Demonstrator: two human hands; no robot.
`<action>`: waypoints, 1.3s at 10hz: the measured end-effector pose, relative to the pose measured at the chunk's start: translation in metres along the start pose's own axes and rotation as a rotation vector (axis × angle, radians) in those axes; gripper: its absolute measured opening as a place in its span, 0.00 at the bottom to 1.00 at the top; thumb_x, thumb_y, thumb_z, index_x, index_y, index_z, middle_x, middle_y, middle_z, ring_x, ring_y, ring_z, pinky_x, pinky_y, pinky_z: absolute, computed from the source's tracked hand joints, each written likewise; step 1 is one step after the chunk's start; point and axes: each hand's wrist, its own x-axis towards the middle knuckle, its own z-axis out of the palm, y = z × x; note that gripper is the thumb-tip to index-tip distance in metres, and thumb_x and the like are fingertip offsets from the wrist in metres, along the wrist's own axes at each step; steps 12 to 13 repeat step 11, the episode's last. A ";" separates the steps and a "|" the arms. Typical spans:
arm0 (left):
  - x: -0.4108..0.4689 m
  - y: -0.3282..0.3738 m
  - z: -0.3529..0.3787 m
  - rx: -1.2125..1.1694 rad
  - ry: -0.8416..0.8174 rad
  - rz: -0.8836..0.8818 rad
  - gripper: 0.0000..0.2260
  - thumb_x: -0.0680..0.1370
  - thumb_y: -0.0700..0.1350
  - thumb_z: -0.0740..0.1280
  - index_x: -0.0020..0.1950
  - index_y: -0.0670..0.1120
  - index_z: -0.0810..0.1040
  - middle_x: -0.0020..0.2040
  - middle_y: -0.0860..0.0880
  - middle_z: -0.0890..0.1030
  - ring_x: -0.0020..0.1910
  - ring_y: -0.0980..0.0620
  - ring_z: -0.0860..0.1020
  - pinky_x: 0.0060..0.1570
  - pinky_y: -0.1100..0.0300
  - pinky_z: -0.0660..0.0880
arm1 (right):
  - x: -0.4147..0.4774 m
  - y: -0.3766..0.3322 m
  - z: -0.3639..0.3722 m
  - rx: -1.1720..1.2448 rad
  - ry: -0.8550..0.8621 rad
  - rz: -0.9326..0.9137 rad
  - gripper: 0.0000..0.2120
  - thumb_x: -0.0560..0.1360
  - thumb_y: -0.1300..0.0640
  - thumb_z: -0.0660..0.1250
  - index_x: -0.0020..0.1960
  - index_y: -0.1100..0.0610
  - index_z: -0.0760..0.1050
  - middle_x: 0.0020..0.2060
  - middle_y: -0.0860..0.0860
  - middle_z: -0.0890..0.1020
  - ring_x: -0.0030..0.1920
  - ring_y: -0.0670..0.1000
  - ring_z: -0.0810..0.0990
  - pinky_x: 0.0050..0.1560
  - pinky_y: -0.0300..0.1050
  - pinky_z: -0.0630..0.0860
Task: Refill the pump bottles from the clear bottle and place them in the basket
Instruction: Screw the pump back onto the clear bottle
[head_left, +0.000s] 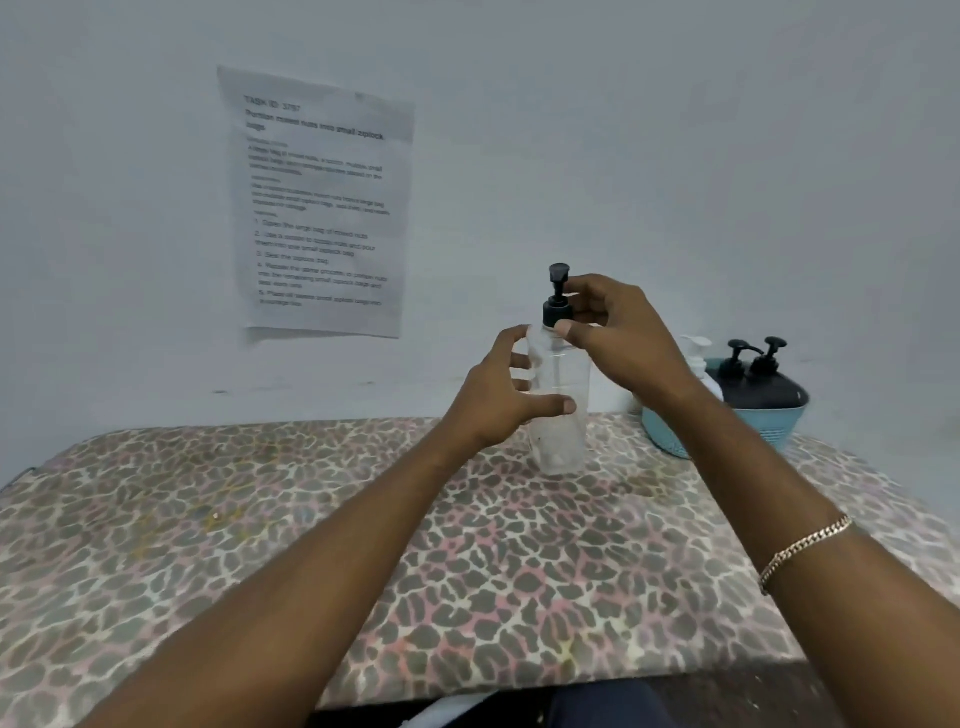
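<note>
A clear bottle (560, 415) with a black pump top (557, 296) stands upright on the table near its far edge. My left hand (498, 400) wraps loosely around the bottle's left side, thumb across its front. My right hand (613, 332) pinches the black pump collar from the right. A light blue basket (670, 431) sits at the far right. It holds two black pump bottles (758, 384) and one white pump bottle (701, 364).
The table carries a leopard-print cloth (363, 519). A printed paper sheet (317, 202) hangs on the pale wall behind. The table's front edge lies close to my body, and a gold bracelet (802, 545) is on my right wrist.
</note>
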 end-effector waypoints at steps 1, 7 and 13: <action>0.028 -0.002 0.027 -0.006 -0.001 0.003 0.46 0.68 0.51 0.85 0.79 0.59 0.63 0.68 0.49 0.77 0.61 0.48 0.82 0.58 0.43 0.83 | 0.013 0.020 -0.017 -0.083 0.042 0.006 0.15 0.77 0.60 0.73 0.63 0.52 0.81 0.50 0.41 0.85 0.53 0.40 0.84 0.58 0.38 0.78; 0.130 -0.033 0.117 0.053 -0.080 -0.020 0.46 0.68 0.50 0.84 0.80 0.56 0.63 0.71 0.47 0.76 0.63 0.47 0.80 0.60 0.45 0.82 | 0.063 0.116 -0.063 -0.297 0.102 0.113 0.13 0.77 0.61 0.73 0.62 0.57 0.82 0.52 0.50 0.85 0.51 0.47 0.83 0.48 0.28 0.70; 0.124 -0.023 0.115 0.119 -0.133 -0.060 0.49 0.70 0.52 0.83 0.84 0.52 0.58 0.77 0.44 0.72 0.72 0.44 0.75 0.60 0.55 0.76 | 0.061 0.120 -0.065 -0.314 0.080 0.155 0.18 0.78 0.61 0.72 0.68 0.56 0.79 0.59 0.53 0.84 0.58 0.51 0.80 0.61 0.43 0.73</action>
